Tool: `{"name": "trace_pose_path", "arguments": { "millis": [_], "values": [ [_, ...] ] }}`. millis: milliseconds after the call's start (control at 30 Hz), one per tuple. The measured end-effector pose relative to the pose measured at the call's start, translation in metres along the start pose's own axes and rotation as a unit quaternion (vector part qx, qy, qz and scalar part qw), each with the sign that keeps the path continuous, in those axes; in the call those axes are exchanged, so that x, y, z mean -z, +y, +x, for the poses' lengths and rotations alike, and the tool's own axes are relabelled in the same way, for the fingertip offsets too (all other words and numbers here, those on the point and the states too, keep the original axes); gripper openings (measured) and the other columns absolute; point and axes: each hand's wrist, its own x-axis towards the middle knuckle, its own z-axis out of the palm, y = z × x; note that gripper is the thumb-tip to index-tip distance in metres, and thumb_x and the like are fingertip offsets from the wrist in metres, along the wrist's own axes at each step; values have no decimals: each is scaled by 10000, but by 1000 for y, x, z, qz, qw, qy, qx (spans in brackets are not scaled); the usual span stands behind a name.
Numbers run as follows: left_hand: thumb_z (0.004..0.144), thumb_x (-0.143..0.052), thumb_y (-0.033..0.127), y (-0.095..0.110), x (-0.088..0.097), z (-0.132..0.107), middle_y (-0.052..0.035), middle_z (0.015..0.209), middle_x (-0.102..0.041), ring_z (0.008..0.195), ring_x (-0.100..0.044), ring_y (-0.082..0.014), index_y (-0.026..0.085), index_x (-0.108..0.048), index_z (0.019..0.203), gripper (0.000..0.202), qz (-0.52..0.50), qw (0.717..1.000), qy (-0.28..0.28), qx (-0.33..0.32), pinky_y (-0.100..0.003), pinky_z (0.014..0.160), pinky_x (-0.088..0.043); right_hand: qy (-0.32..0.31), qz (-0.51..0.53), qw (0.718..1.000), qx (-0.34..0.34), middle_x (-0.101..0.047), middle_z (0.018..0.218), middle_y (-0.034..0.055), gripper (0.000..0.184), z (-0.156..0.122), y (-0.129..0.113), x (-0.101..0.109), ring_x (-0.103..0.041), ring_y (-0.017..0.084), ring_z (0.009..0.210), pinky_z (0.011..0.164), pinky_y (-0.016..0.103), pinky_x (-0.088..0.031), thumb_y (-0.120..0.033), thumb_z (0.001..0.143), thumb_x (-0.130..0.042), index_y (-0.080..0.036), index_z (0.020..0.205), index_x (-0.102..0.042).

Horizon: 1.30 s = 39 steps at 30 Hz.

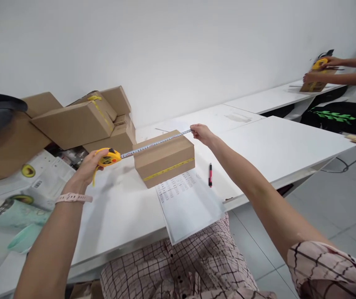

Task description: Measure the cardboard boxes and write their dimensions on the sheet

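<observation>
My left hand is closed around a yellow tape measure with a dark top, left of a brown cardboard box. A yellow strap dangles below the case. The metal blade is drawn out over the box's top, running along its length. Beyond the box's far right corner, my right hand pinches the blade's end. Yellow tape with markings runs across the box's front side. Printed sheets lie partly under the box and overhang the table edge. A red and black pen lies to their right.
Several cardboard boxes are piled at the left against the wall. Below them are printed packages, a pale green bottle and a mint cup. At the far right, another person's hands hold a tape measure at a box.
</observation>
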Motion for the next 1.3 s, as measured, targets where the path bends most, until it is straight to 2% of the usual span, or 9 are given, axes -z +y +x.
{"name": "trace_pose_path", "arguments": {
  "millis": [167,367,500,700,967,1067,1133,1233,1300],
  "values": [
    [698,-717,746,-23,7,0,14,815,-725,777,-600,-218,239,-685,945,565,-30,996,13,83,-286,591,-406,-38,-103,992,68,-654,973,48,299,-20,19,-1,-574,200,941,729,293,-429,-552,895,-629,-258,941,-606],
    [700,-699,703,-34,-10,0,-56,901,-742,825,-620,-241,192,-702,1016,601,-48,994,7,99,-275,578,-404,-16,-173,983,-64,-687,1082,99,342,7,20,-27,-606,240,972,740,331,-458,-491,783,-765,-220,956,-647],
    [706,-703,656,-36,-18,0,-75,975,-739,819,-606,-210,174,-700,1073,606,-80,991,12,103,-250,565,-394,-37,-147,987,-56,-725,1035,106,368,15,34,-24,-636,299,1010,760,400,-488,-548,794,-757,-258,1013,-695],
    [740,-701,614,-35,-21,-4,-73,970,-739,807,-590,-182,173,-722,1056,542,-113,987,1,115,-234,564,-374,-3,-139,983,-116,-735,991,121,344,42,45,-28,-648,241,884,764,394,-487,-499,770,-809,-182,844,-700],
    [676,-735,591,-23,-24,-9,-90,953,-726,819,-600,-209,148,-716,1029,567,-129,984,-3,123,-257,576,-389,26,-307,951,-22,-603,658,68,370,43,28,-33,-502,171,671,693,376,-382,-324,898,-698,-180,582,-569],
    [720,-765,552,-3,-21,-32,-104,1055,-733,870,-608,-210,151,-727,1092,549,-132,985,-44,101,-251,598,-399,35,-297,954,21,-625,725,76,331,50,9,-39,-504,164,697,720,363,-400,-284,960,-601,-180,646,-582],
    [769,-768,528,14,-28,-61,-113,1113,-724,878,-617,-207,160,-719,1165,543,-160,976,-118,91,-258,624,-432,45,-268,961,56,-637,800,75,309,58,-6,-49,-523,159,735,739,339,-428,-288,1004,-519,-189,716,-571],
    [787,-771,553,38,-66,-116,-114,1090,-704,828,-641,-205,190,-645,1295,638,-285,911,-266,132,-287,640,-500,-1,-244,963,113,-642,864,76,275,65,-24,-72,-545,177,801,773,338,-461,-342,1008,-514,-201,777,-567],
    [766,-811,522,51,-104,-147,-111,1094,-686,860,-662,-200,194,-612,1313,668,-382,854,-303,179,-305,719,-543,-89,-265,950,144,-651,879,80,277,63,-29,-90,-554,201,829,780,360,-471,-429,979,-561,-212,810,-594]
  ]
}}
